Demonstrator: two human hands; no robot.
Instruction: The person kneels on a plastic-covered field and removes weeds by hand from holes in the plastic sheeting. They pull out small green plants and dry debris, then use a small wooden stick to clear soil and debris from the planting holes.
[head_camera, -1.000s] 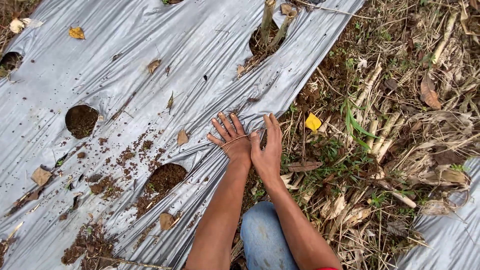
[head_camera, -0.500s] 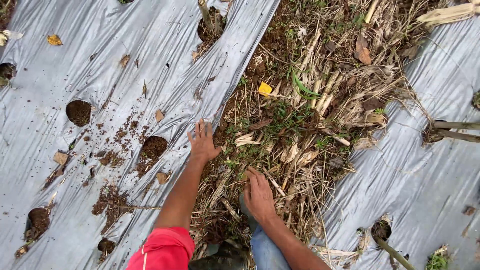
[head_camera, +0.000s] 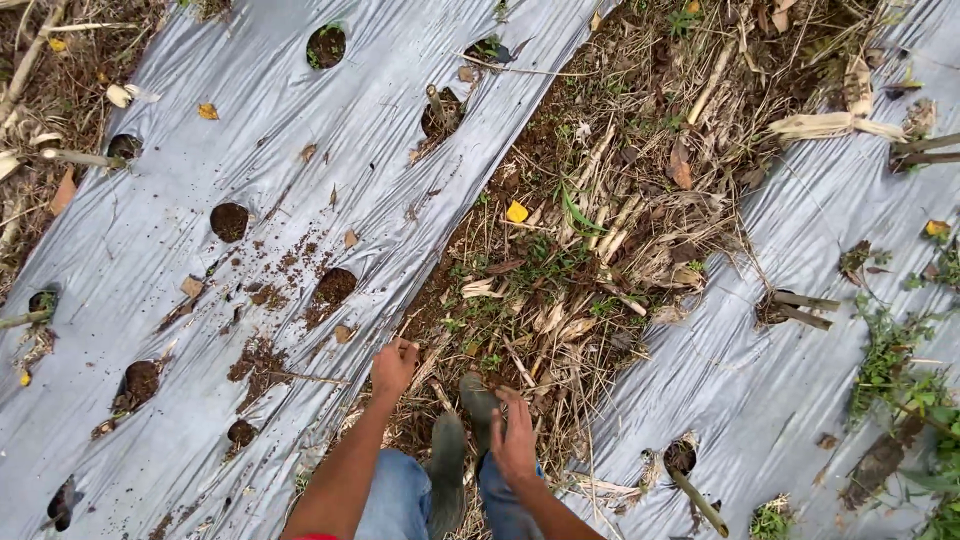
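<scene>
Your left hand (head_camera: 394, 366) hangs curled into a loose fist right at the edge of the silver plastic mulch sheet (head_camera: 150, 240), where the film meets the furrow of dry stalks and weeds (head_camera: 590, 260). The fingers are folded in, but from this height you cannot tell whether they grip the film's edge, a stem, or nothing at all. Your right hand (head_camera: 515, 440) is spread flat with the fingers apart, resting on your right leg just above the dark rubber boots (head_camera: 462, 430) that stand in the furrow. The two hands are well apart, one on either side of your knees, which are in blue jeans (head_camera: 395, 500).

The mulch sheet runs diagonally from lower left to upper right. It is punched with round planting holes: one soil-filled hole (head_camera: 335, 285) lies just up from your left hand, another (head_camera: 229, 221) further along, and a third (head_camera: 138, 382) off to the left. Loose soil crumbs (head_camera: 262, 360) are scattered over the film between them, with a few dry leaves. A cut stalk stub (head_camera: 438, 106) stands in a hole near the top.

In the furrow a small yellow leaf (head_camera: 516, 212) lies among green blades. A second silver sheet (head_camera: 780, 380) covers the bed on your right, with cut stalks (head_camera: 800, 305) poking out of its holes.
</scene>
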